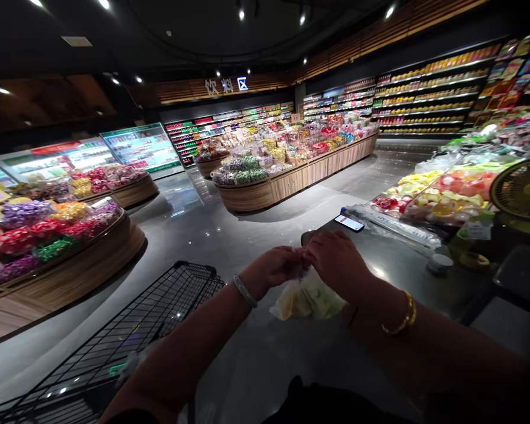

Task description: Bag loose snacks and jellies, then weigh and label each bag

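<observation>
A clear plastic bag [309, 297] with pale green and yellowish contents hangs below my two hands; what exactly is inside I cannot make out. My left hand [280, 265], with a pale bangle at the wrist, is closed on the bag's gathered neck. Pressed against it from the right, my right hand [335, 259] has its fingers bent over the same neck, and a gold bracelet circles that wrist. The fingertips of both hands meet at the top of the bag. Just beyond them a phone [348, 222] with a lit screen lies on the dark counter [382, 259].
A black wire shopping cart [159, 318] stands at lower left. Wrapped fruit [450, 197], a roll of plastic bags [401, 227] and a fan [521, 188] are on the right. Wood-sided display islands [291, 182] with packaged sweets stand ahead and left, with stocked shelves behind.
</observation>
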Action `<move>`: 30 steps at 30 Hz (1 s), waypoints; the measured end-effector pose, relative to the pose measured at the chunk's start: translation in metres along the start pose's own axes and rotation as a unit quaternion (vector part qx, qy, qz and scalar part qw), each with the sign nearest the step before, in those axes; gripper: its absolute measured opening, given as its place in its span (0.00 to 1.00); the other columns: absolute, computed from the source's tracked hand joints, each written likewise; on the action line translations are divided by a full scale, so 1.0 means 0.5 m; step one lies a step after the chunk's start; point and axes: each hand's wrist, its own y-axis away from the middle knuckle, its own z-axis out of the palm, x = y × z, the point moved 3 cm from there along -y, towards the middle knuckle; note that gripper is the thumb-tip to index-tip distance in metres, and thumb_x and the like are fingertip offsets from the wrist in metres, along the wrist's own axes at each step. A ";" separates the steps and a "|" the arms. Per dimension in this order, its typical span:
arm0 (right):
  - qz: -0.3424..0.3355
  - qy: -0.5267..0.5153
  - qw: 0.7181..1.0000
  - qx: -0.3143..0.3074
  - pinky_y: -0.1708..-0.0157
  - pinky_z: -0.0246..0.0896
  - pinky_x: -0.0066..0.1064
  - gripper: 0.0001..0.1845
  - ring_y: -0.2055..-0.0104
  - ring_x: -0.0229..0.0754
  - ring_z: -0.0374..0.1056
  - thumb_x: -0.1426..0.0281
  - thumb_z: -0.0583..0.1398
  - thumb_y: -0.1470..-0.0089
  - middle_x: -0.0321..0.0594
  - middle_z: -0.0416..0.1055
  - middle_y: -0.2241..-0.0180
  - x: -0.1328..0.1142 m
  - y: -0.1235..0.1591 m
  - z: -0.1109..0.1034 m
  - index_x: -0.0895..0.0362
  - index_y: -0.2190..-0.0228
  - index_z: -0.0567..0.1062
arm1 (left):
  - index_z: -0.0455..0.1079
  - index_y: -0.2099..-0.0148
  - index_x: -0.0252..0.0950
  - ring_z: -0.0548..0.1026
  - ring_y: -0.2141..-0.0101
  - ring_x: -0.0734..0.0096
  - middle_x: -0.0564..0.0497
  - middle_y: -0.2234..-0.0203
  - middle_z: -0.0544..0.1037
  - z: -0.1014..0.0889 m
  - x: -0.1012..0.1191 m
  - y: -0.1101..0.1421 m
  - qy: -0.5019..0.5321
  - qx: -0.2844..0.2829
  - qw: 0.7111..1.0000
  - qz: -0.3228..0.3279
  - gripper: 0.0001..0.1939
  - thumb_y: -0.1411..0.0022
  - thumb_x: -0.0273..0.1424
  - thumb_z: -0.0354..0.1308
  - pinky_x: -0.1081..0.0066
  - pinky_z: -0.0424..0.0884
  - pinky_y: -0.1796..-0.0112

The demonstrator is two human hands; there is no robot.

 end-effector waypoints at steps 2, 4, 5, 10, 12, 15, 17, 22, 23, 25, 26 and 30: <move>0.033 -0.061 0.997 0.022 0.49 0.58 0.45 0.10 0.54 0.52 0.70 0.69 0.58 0.37 0.46 0.77 0.63 0.003 0.012 0.010 0.56 0.69 0.77 | 0.75 0.65 0.30 0.74 0.71 0.75 0.49 0.71 0.77 -0.001 0.009 0.006 -0.022 0.011 0.999 0.023 0.16 0.55 0.30 0.75 0.72 0.71 0.64; 0.086 -0.185 0.978 0.051 0.46 0.59 0.46 0.07 0.48 0.53 0.69 0.67 0.62 0.41 0.47 0.76 0.54 0.025 0.015 0.034 0.54 0.60 0.78 | 0.74 0.62 0.32 0.73 0.72 0.76 0.52 0.72 0.75 -0.002 0.020 0.013 -0.055 0.020 0.997 0.042 0.18 0.55 0.30 0.74 0.73 0.70 0.66; 0.103 -0.266 0.957 0.052 0.45 0.60 0.45 0.16 0.45 0.53 0.68 0.65 0.65 0.44 0.48 0.75 0.50 0.038 0.012 0.052 0.53 0.53 0.76 | 0.73 0.62 0.33 0.72 0.73 0.76 0.53 0.73 0.75 -0.003 0.027 0.015 -0.077 0.019 0.996 0.048 0.18 0.55 0.30 0.74 0.72 0.69 0.67; 0.081 -0.648 0.750 -0.104 0.53 0.68 0.40 0.50 0.50 0.48 0.71 0.60 0.72 0.57 0.46 0.74 0.48 0.059 -0.037 0.147 0.50 0.36 0.61 | 0.68 0.65 0.35 0.72 0.69 0.70 0.53 0.71 0.73 -0.014 0.067 0.024 -0.289 0.011 0.953 0.093 0.15 0.53 0.30 0.70 0.68 0.70 0.66; 0.083 -0.672 0.725 -0.123 0.54 0.68 0.38 0.42 0.53 0.46 0.72 0.60 0.72 0.58 0.44 0.75 0.52 0.053 -0.056 0.169 0.53 0.41 0.69 | 0.65 0.68 0.37 0.71 0.67 0.67 0.54 0.72 0.71 -0.026 0.076 0.028 -0.372 0.045 0.918 0.132 0.13 0.52 0.28 0.68 0.66 0.70 0.64; 0.083 -0.622 0.770 -0.114 0.55 0.66 0.37 0.22 0.58 0.45 0.71 0.58 0.70 0.55 0.40 0.78 0.61 0.040 -0.078 0.195 0.56 0.59 0.80 | 0.66 0.67 0.39 0.69 0.62 0.61 0.53 0.71 0.70 -0.047 0.071 0.036 -0.483 0.128 0.844 0.198 0.09 0.49 0.22 0.62 0.60 0.68 0.57; 0.099 -0.612 0.777 -0.111 0.56 0.66 0.37 0.18 0.60 0.45 0.72 0.56 0.69 0.53 0.38 0.78 0.65 0.033 -0.086 0.216 0.56 0.65 0.80 | 0.69 0.62 0.39 0.68 0.57 0.57 0.49 0.65 0.72 -0.061 0.059 0.041 -0.539 0.175 0.790 0.234 0.11 0.45 0.19 0.57 0.56 0.65 0.51; 0.213 -0.692 0.682 -0.102 0.61 0.67 0.36 0.27 0.65 0.43 0.72 0.51 0.70 0.58 0.40 0.79 0.66 0.022 -0.102 0.261 0.56 0.60 0.82 | 0.73 0.56 0.39 0.70 0.56 0.56 0.45 0.60 0.73 -0.095 0.035 0.051 -0.613 0.241 0.699 0.279 0.14 0.40 0.20 0.52 0.56 0.65 0.49; 0.222 -0.699 0.672 -0.104 0.62 0.67 0.35 0.27 0.66 0.42 0.72 0.52 0.70 0.58 0.40 0.79 0.66 0.017 -0.108 0.264 0.56 0.59 0.82 | 0.74 0.57 0.39 0.71 0.56 0.57 0.45 0.61 0.73 -0.102 0.036 0.053 -0.620 0.250 0.687 0.286 0.14 0.40 0.20 0.52 0.57 0.66 0.50; 0.222 -0.694 0.677 -0.105 0.65 0.66 0.34 0.25 0.69 0.40 0.71 0.54 0.70 0.58 0.40 0.79 0.69 0.006 -0.124 0.262 0.58 0.61 0.82 | 0.74 0.59 0.39 0.71 0.58 0.58 0.46 0.62 0.73 -0.115 0.041 0.057 -0.627 0.273 0.667 0.297 0.13 0.39 0.21 0.52 0.60 0.68 0.53; 0.218 -0.686 0.686 -0.101 0.65 0.65 0.34 0.24 0.70 0.39 0.70 0.54 0.70 0.58 0.39 0.78 0.70 0.000 -0.133 0.260 0.58 0.63 0.82 | 0.74 0.60 0.39 0.71 0.59 0.59 0.46 0.62 0.73 -0.122 0.045 0.059 -0.628 0.284 0.659 0.301 0.12 0.40 0.21 0.53 0.61 0.68 0.54; 0.194 -0.645 0.737 -0.057 0.61 0.66 0.35 0.20 0.66 0.41 0.71 0.56 0.69 0.56 0.38 0.78 0.69 -0.024 -0.170 0.251 0.58 0.67 0.81 | 0.73 0.65 0.39 0.73 0.62 0.61 0.46 0.64 0.75 -0.155 0.068 0.071 -0.631 0.308 0.638 0.316 0.09 0.41 0.21 0.54 0.63 0.70 0.60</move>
